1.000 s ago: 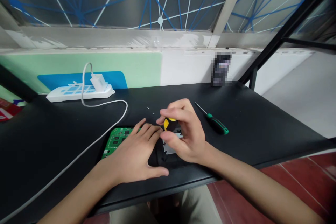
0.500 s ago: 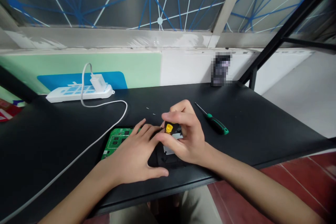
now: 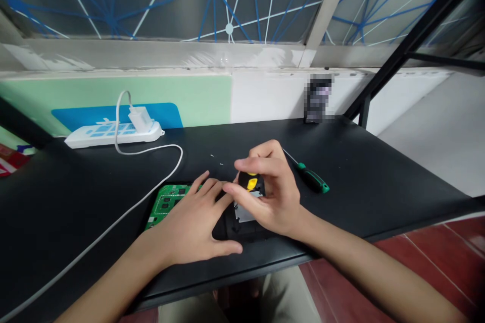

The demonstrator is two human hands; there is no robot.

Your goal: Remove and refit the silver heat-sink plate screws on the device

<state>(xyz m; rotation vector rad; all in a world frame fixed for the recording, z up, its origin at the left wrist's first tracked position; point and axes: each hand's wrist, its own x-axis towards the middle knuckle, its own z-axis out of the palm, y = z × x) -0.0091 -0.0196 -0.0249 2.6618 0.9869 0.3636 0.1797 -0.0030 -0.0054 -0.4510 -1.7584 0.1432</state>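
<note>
My right hand (image 3: 278, 194) is curled round the black-and-yellow handle of a screwdriver (image 3: 251, 182), which points down over a black device casing (image 3: 248, 232). The screwdriver's tip is hidden. A silver metal plate (image 3: 244, 213) shows in the casing below my right hand. Palm down with fingers spread, my left hand (image 3: 193, 219) rests across the casing and a green circuit board (image 3: 162, 205) on its left side. Part of the board is covered by that hand.
A green-and-black screwdriver (image 3: 313, 178) lies to the right. Two tiny light pieces (image 3: 212, 155) sit beyond my hands. At the back left are a white power strip (image 3: 109, 136) and a plugged-in charger (image 3: 140, 118); its cable (image 3: 151, 192) runs forward. A blurred-out object (image 3: 318, 100) stands against the wall.
My right hand has shifted slightly to the right, and the screwdriver handle's yellow marking has turned and moved right. My left hand stays in about the same place.
</note>
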